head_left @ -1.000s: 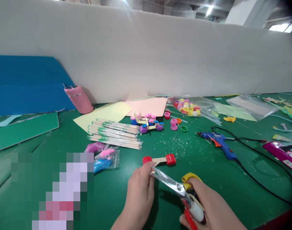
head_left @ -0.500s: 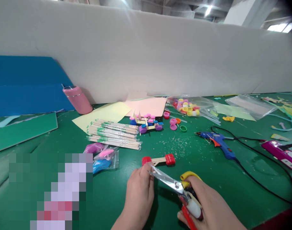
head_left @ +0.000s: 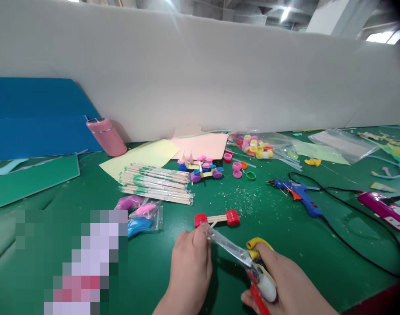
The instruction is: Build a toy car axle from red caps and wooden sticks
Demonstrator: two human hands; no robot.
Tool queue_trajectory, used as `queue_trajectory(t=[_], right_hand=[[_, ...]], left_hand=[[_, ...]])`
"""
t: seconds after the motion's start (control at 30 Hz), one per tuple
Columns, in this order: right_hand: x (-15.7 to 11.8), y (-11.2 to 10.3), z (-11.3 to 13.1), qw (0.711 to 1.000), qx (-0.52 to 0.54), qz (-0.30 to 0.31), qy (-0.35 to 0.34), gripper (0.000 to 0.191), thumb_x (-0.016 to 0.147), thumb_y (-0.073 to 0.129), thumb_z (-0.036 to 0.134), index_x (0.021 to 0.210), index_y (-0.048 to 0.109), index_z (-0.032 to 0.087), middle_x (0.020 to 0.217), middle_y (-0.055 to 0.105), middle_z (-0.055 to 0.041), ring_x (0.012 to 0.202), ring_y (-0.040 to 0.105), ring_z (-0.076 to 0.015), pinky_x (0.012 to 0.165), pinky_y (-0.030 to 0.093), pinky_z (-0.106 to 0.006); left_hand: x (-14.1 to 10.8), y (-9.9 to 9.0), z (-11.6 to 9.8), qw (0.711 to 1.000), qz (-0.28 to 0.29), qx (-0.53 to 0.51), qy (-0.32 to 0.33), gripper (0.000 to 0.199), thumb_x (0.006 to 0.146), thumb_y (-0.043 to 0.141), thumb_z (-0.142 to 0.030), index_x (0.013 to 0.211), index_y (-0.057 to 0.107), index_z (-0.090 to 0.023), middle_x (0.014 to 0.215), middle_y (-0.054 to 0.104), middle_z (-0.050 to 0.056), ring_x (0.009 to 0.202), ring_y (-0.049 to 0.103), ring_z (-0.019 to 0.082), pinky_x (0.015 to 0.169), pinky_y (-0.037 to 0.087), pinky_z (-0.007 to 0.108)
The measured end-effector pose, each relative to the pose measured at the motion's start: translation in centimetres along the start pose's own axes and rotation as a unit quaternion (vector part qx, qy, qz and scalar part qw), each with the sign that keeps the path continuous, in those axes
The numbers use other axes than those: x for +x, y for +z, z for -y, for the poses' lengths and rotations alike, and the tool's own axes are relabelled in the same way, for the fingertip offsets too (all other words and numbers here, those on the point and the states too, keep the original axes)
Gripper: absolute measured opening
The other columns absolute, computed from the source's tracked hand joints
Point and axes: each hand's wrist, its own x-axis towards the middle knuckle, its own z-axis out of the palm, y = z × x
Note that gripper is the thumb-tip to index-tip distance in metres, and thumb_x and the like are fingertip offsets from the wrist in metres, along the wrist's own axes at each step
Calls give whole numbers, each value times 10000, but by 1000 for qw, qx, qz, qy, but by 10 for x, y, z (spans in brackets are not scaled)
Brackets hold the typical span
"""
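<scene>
My right hand (head_left: 281, 275) is wrapped round the handles of a pair of scissors (head_left: 231, 247), which have yellow and red grips. The blade tips reach to the fingertips of my left hand (head_left: 191, 264). Those fingers are pinched together at the blades; what they hold is too small and hidden to name. Just beyond my left fingertips lies a small piece of wooden sticks with red wheel-like ends (head_left: 233, 218), and a thin stick slants from it toward my fingers.
Wrapped wooden sticks (head_left: 157, 183), bagged clay (head_left: 144, 211) and small wheeled models (head_left: 206, 172) lie ahead. A blue glue gun (head_left: 298, 194) and its black cord are at the right. A pink bottle (head_left: 107, 136) leans at the back left.
The scissor blades have closed further at my left fingertips. Both hands stay in nearly the same place.
</scene>
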Motion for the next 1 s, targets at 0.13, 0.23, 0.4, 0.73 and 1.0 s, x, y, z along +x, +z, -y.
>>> queue_trajectory(t=[0.13,0.23,0.4,0.73,1.0], right_hand=[[2,2,0,1000,-4,16,-12,275,677,589,370,796,405,202,712,579,-34,515,479,-143,458,335,-228],[3,5,-2,1000,-6,-10,-5,235,708,567,361,771,401,208,671,582,-19,514,481,-143,465,330,-228],[2,2,-2,998,54,-43,-7,191,703,564,295,760,397,222,607,543,29,493,459,-122,457,333,-212],[-2,-3,-5,997,63,-21,-32,272,656,610,283,814,395,231,692,570,15,555,511,-136,466,341,-206],[0,-6,-2,999,26,-27,-24,261,634,602,271,788,397,227,752,570,-15,579,493,-153,481,343,-220]], left_hand=[[0,-1,-2,1000,-10,14,10,220,719,396,-11,711,488,-210,508,529,7,422,466,183,441,293,262],[-1,0,-4,1000,7,3,5,221,722,388,-15,701,502,-204,509,544,19,433,483,188,441,298,261],[-1,3,-6,983,92,-113,-111,210,817,356,-107,824,549,-192,606,621,56,541,567,211,503,368,269],[-5,6,2,979,123,-122,-109,207,834,334,-122,802,525,-194,609,605,48,554,567,211,538,387,275],[-7,8,4,991,112,-51,-54,202,823,346,-89,852,529,-171,608,611,52,537,562,210,529,395,277]])
